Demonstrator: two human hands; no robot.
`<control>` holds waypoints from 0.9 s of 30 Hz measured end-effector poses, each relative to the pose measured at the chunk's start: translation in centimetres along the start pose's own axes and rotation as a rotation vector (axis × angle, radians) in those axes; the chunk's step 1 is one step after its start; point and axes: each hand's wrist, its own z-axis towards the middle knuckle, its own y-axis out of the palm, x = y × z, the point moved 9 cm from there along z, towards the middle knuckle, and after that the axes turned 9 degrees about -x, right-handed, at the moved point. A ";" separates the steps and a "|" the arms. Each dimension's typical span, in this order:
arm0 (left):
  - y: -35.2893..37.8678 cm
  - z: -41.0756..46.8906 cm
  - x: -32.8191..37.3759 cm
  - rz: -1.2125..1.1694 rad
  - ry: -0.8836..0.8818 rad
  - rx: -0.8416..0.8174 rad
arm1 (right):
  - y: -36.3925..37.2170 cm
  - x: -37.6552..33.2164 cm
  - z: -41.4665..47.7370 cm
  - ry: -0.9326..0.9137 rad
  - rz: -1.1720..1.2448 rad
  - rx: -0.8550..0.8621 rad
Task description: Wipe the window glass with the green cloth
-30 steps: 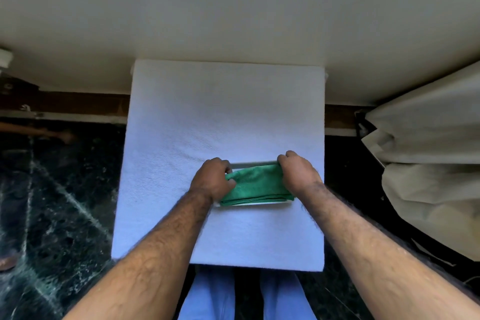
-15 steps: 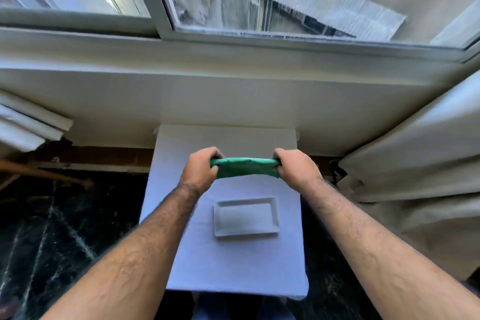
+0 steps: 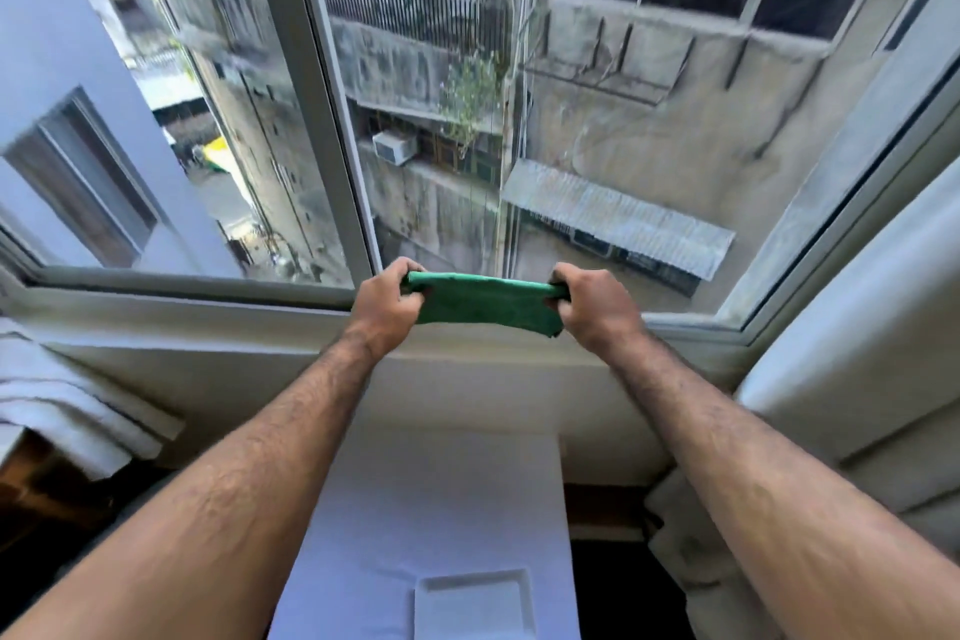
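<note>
A folded green cloth (image 3: 483, 304) is stretched between both hands at the bottom edge of the window glass (image 3: 597, 130). My left hand (image 3: 387, 304) grips its left end and my right hand (image 3: 592, 307) grips its right end. The cloth hangs in front of the lower window frame, just above the white sill (image 3: 260, 327). Whether it touches the glass I cannot tell. A white vertical frame bar (image 3: 322, 94) splits the glass into a left pane and a larger right pane.
Below my arms stands a small table under a white covering (image 3: 441, 509), with a white rectangular tray (image 3: 472, 605) on it. A cream curtain (image 3: 857, 379) hangs at the right. Folded white fabric (image 3: 62, 405) lies at the left. The floor is dark.
Both hands lifted the green cloth off the white tray and raised it to the window's lower edge. The view tilted up from the table to the glass.
</note>
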 end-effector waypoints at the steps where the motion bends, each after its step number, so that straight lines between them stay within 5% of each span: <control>1: -1.6 0.5 1.8 -0.032 0.027 0.026 | -2.2 -0.9 0.1 -0.016 0.006 0.036; 8: -13.2 2.8 14.2 -0.231 0.142 0.328 | -17.2 -8.3 0.9 -0.154 0.047 0.264; 18: -29.5 3.5 32.1 -0.171 0.353 0.827 | -32.7 -17.5 1.9 -0.288 0.094 0.533; 24: -35.6 6.7 41.3 0.147 0.505 0.875 | -37.5 -20.9 2.6 -0.467 0.042 0.557; 27: -36.7 8.7 44.3 0.353 0.565 0.866 | -41.2 -18.8 2.4 -0.486 -0.088 0.748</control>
